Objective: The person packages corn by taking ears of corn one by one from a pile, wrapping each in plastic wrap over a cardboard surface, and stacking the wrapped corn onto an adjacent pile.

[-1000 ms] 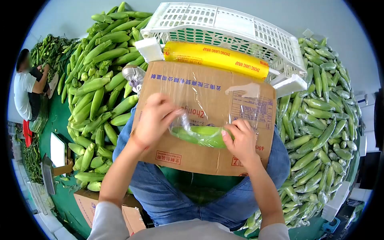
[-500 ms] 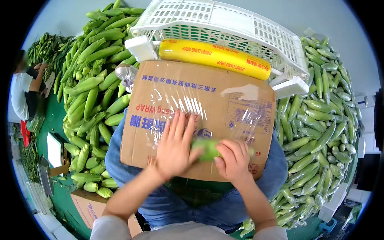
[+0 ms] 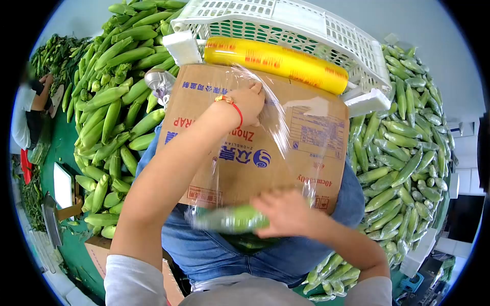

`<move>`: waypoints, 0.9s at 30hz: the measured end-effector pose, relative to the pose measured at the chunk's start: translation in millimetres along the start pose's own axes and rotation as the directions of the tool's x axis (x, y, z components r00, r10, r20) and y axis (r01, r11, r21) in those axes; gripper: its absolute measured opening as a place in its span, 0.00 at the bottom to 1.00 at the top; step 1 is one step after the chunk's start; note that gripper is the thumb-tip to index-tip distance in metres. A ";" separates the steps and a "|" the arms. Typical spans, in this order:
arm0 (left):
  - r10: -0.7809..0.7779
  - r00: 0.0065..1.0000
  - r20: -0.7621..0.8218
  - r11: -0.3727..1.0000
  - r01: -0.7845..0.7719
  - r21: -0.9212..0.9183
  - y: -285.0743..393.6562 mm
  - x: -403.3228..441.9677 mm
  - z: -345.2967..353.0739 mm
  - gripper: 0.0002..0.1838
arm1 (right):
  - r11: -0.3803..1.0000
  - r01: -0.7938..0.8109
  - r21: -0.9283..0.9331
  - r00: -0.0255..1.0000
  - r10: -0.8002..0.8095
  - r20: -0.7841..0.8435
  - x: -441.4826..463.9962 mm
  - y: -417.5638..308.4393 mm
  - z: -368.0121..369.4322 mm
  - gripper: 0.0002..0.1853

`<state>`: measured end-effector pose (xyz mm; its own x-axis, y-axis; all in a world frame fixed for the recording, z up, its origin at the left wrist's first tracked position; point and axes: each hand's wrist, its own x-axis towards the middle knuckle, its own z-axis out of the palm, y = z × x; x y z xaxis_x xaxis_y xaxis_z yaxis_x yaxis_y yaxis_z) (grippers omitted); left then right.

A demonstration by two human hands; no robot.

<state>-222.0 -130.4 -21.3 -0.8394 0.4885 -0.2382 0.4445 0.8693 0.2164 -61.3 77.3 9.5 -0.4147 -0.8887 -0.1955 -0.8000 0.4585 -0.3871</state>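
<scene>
A cardboard box (image 3: 204, 153) lies across my lap, with clear cling film (image 3: 278, 125) drawn over it from a yellow roll (image 3: 275, 64) at its far edge. My left hand (image 3: 249, 104) reaches to the far part of the box, its fingers closed on the film where it bunches up. At the near edge, my right hand (image 3: 286, 211), smeared by motion, grips the right end of a green ear of corn in its husk (image 3: 235, 218). Film covers the ear's left part and trails off its end.
Unwrapped corn (image 3: 115, 102) is heaped on the left, film-wrapped corn (image 3: 403, 153) on the right. Behind the roll stands a white plastic crate (image 3: 286, 25). A scale (image 3: 64, 186) sits at the left. Another person (image 3: 30, 112) works at the far left.
My left hand has moved from the middle of the box to its far part. The corn has come toward me and left in my right hand, now with film around it.
</scene>
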 end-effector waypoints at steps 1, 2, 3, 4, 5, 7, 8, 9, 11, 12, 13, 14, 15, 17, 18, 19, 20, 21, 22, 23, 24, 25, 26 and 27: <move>0.009 0.996 -0.089 0.989 -0.022 -0.144 -0.7 -6.3 -0.4 0.39 | 0.996 0.049 0.076 0.996 -0.054 0.065 -13.6 -14.6 6.8 0.33; 0.001 0.983 -0.182 0.958 -0.053 -0.281 -3.0 -15.5 -2.9 0.37 | 0.990 0.026 0.137 0.985 -0.049 0.167 -22.4 -31.4 2.0 0.35; -0.020 0.962 -0.272 0.909 -0.096 -0.406 -5.5 -24.9 -5.6 0.35 | 0.969 -0.136 0.206 0.908 0.038 0.417 -27.1 -41.8 -8.8 0.35; -0.055 0.877 -0.477 0.900 -0.164 -0.404 5.1 -48.4 0.3 0.32 | 0.793 -0.272 0.545 0.951 0.133 0.280 -40.9 -42.2 9.5 0.35; -0.085 0.752 -0.654 0.892 -0.235 -0.386 24.7 -79.4 10.2 0.29 | 0.490 -0.293 0.821 0.946 0.275 0.173 -55.1 -40.2 34.5 0.36; 0.123 0.708 -0.696 0.909 -0.362 -0.208 69.9 -145.9 11.0 0.27 | -0.262 -0.311 0.913 0.778 0.482 0.403 -58.5 -38.4 43.4 0.37; 0.130 0.766 -0.630 0.900 -0.358 -0.249 90.5 -161.3 14.0 0.27 | -0.484 -0.266 0.834 0.839 0.310 0.448 -59.1 -38.1 42.0 0.38; 0.127 0.811 -0.570 0.898 -0.338 -0.281 103.5 -168.3 14.9 0.27 | -0.661 -0.253 0.706 0.893 0.121 0.434 -57.3 -34.4 39.0 0.40; -0.231 0.683 -0.693 0.663 -0.412 -0.626 100.7 -166.0 36.5 0.33 | -0.875 -0.269 0.402 0.940 -0.148 0.307 -38.2 -50.0 28.2 0.41; -0.458 0.675 -0.579 0.286 -0.505 -0.815 106.7 -158.6 34.3 0.35 | -0.941 -0.263 0.211 0.965 -0.258 0.050 -30.9 -51.9 40.5 0.47; -0.617 0.698 -0.364 -0.146 -0.555 -0.819 116.0 -152.0 32.1 0.37 | -0.958 -0.260 0.122 0.943 -0.279 -0.180 -17.4 -61.6 56.9 0.48; -0.531 0.813 -0.237 -0.698 -0.579 -0.421 128.9 -145.8 20.1 0.32 | -0.959 -0.280 0.035 0.877 -0.271 -0.397 -0.8 -73.8 74.0 0.49; -0.477 0.840 -0.257 -0.727 -0.542 -0.422 126.5 -146.9 30.0 0.27 | -0.949 -0.312 -0.039 0.770 -0.228 -0.596 5.1 -81.6 83.7 0.50; -0.367 0.872 -0.323 -0.766 -0.481 -0.428 112.0 -137.5 41.1 0.18 | -0.973 -0.178 0.150 0.910 -0.221 -0.351 -7.2 -73.6 77.6 0.49; -0.536 0.843 -0.050 -0.602 -0.423 -0.677 116.7 -142.3 34.7 0.06 | -0.958 -0.121 0.260 0.979 -0.159 -0.130 -25.6 -69.2 68.2 0.48; -0.618 0.787 0.001 -0.484 -0.379 -0.788 112.3 -147.5 39.3 0.08 | -0.926 -0.080 0.368 0.995 -0.051 0.088 -43.0 -68.3 59.1 0.48; -0.682 0.728 0.064 -0.429 -0.328 -0.842 106.7 -153.8 48.3 0.11 | -0.847 0.019 0.531 0.977 0.127 0.169 -54.8 -66.7 50.6 0.41; -0.702 0.711 0.055 -0.340 -0.266 -0.902 100.7 -166.3 61.3 0.14 | -0.553 -0.211 0.806 0.880 0.251 0.403 -67.9 -54.7 39.7 0.38; -0.695 0.678 -0.241 0.232 -0.106 -0.967 88.5 -179.3 91.1 0.16 | -0.048 -0.109 0.993 0.869 0.481 0.118 -76.9 -50.0 36.1 0.38; -0.739 0.671 -0.057 -0.130 -0.225 -0.966 103.9 -188.1 72.1 0.15 | 0.486 -0.102 0.868 0.818 0.537 -0.204 -82.6 -47.1 32.7 0.39; -0.728 0.685 -0.036 0.009 -0.044 -0.999 102.1 -203.9 73.4 0.14 | 0.327 -0.241 0.914 0.788 0.616 -0.013 -89.5 -46.7 -3.6 0.35; -0.727 0.685 -0.050 -0.028 -0.103 -0.994 91.3 -218.6 105.7 0.18 | 0.441 -0.239 0.865 0.765 0.634 -0.112 -99.8 -43.9 -16.2 0.30; -0.670 0.741 0.049 -0.168 -0.087 -0.982 107.8 -221.7 102.3 0.21 | 0.571 -0.092 0.815 0.694 0.624 -0.359 -104.9 -40.5 -17.0 0.22; -0.607 0.779 0.155 -0.296 -0.040 -0.954 117.7 -231.9 90.0 0.24 | 0.676 0.091 0.731 0.640 0.523 -0.563 -106.0 -31.8 -22.0 0.19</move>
<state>53.2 -134.5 -25.8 -0.8755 -0.1354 -0.4639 -0.3960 -0.3493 0.8492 -1.5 157.0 62.4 -0.9280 -0.3263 0.1797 -0.2612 0.2259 -0.9385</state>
